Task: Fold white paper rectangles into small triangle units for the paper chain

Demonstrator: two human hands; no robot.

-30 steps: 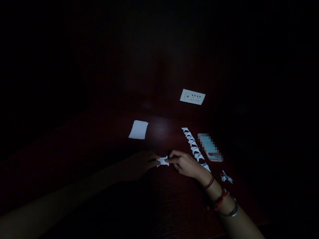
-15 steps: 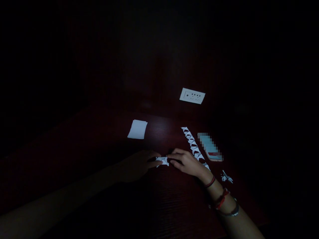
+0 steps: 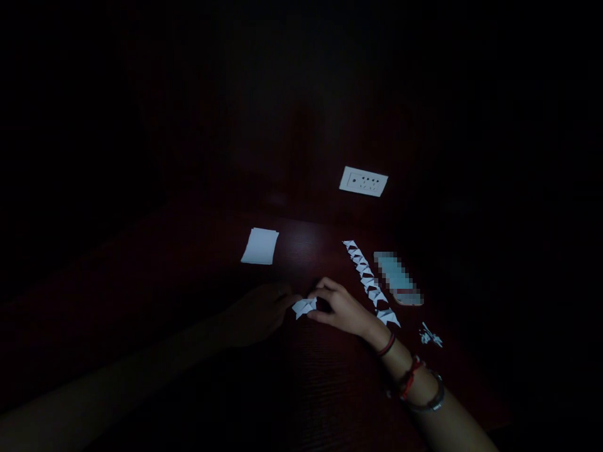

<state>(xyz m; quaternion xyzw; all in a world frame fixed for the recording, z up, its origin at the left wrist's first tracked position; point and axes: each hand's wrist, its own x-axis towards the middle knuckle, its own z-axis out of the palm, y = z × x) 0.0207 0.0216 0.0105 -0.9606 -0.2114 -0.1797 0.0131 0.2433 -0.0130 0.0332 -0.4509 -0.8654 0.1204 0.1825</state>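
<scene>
A small folded white paper piece (image 3: 304, 307) with pointed corners lies between my hands, low over the dark red table. My right hand (image 3: 346, 309) has its thumb and fingers closed on the right side of the paper. In deep shadow, my left hand (image 3: 266, 314) has its fingertips at the paper's upper left edge; its thumb is hard to make out. Just right of my right hand runs a slanting row of several similar folded paper pieces (image 3: 366, 274), the nearest one beside my wrist.
A stack of white paper sheets (image 3: 260, 246) lies behind my left hand. Right of the row is a phone (image 3: 398, 277) with a blurred screen. Small white scraps (image 3: 431, 336) lie near the right forearm. A white socket plate (image 3: 363, 181) is on the wall; the surroundings are very dark.
My right hand has moved slightly left, its thumb now at the paper's lower right. The paper piece has turned and tilted a little. The left thumb no longer shows on top of it.
</scene>
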